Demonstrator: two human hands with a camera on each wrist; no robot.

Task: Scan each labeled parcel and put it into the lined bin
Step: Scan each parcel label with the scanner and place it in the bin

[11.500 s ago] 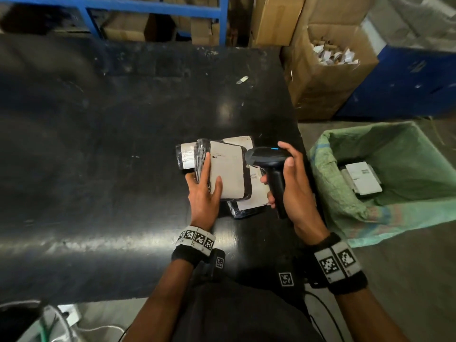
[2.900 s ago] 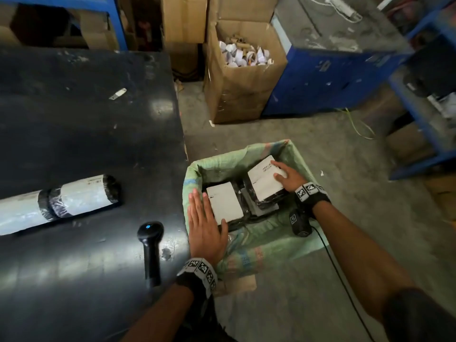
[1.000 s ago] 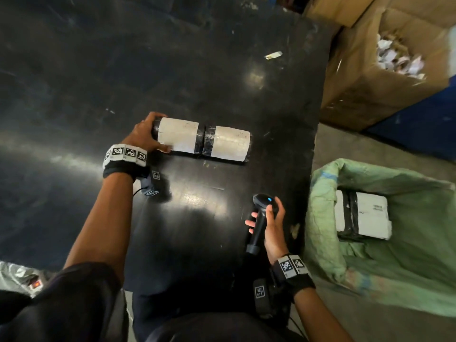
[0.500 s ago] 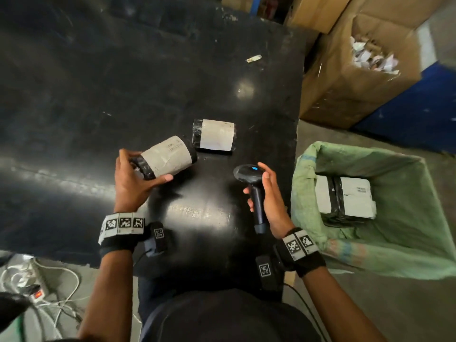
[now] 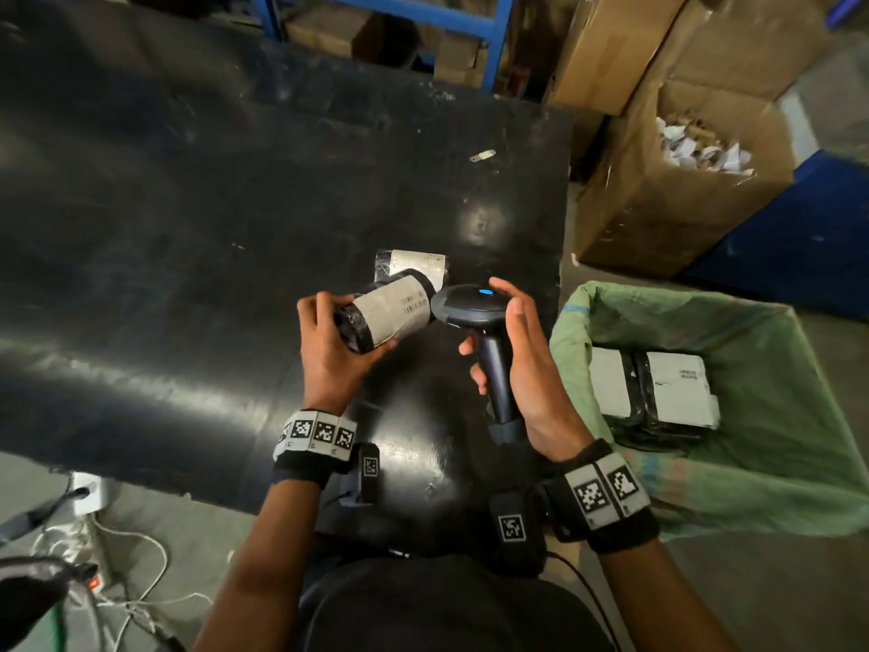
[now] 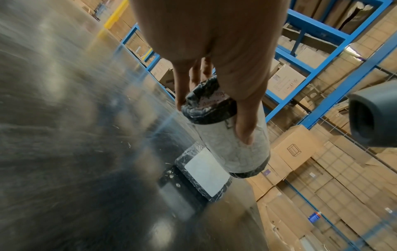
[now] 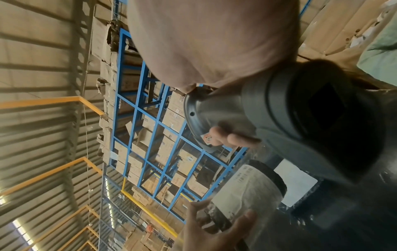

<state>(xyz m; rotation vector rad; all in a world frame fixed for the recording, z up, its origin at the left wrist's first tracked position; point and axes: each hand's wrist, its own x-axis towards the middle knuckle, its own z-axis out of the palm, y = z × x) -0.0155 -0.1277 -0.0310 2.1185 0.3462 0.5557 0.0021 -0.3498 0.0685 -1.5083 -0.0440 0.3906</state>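
Note:
My left hand (image 5: pixel 329 350) grips a black-wrapped cylindrical parcel (image 5: pixel 390 310) with a white barcode label, held above the black table (image 5: pixel 188 204); the parcel (image 6: pixel 232 144) shows under my thumb in the left wrist view. My right hand (image 5: pixel 517 364) grips a black handheld scanner (image 5: pixel 470 308) by its handle, its head right beside the parcel's label end. The scanner (image 7: pixel 290 118) and held parcel (image 7: pixel 247 191) both show in the right wrist view. A second labeled parcel (image 5: pixel 416 265) lies on the table just behind. The green-lined bin (image 5: pixel 776 369) at right holds flat labeled parcels (image 5: pixel 658 392).
An open cardboard box (image 5: pixel 667 190) of paper scraps stands beyond the bin beside a blue cabinet (image 5: pixel 799 256). Blue racking (image 5: pixel 390 7) with cartons lies behind the table. A paper scrap (image 5: pixel 483 156) lies on the table. Cables (image 5: pixel 117 581) trail on the floor at lower left.
My left hand has carried the cylindrical parcel rightward to the scanner. My right hand has lifted the scanner so its head meets the label. The other parcel stays on the table.

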